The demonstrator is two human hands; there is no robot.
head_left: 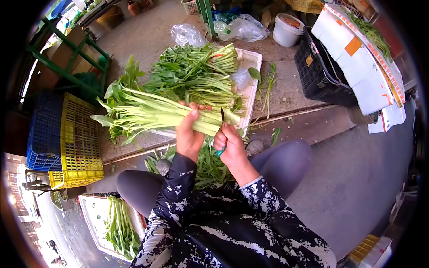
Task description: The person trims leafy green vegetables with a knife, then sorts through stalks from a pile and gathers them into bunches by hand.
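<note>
At the lower centre of the frame, the right hand point(233, 149) grips a dark-bladed knife with a green handle point(220, 151) at the cut stem ends. Left of it, the left hand point(191, 134) clasps the long, pale-green leafy stem bundle point(165, 115), mid-frame. Beyond lies a white rectangular foam tray point(251, 85) of greens.

Held bunch: A thick bunch of leafy greens point(156, 112) is gripped in the left hand point(190, 134), raised in front of the heaped greens point(178, 73) on a white tray point(254, 85).
Stalks: Long, pale green and packed side by side, they run nearly level across the view, dipping slightly toward their bare ends at the right.
Leaves: Darker green blades fan out loosely at the left end.
Knife: A small knife point(222, 115) with a dark, narrow blade and teal handle is held upright in the right hand point(231, 147), its blade at the bare stalk ends.
</note>
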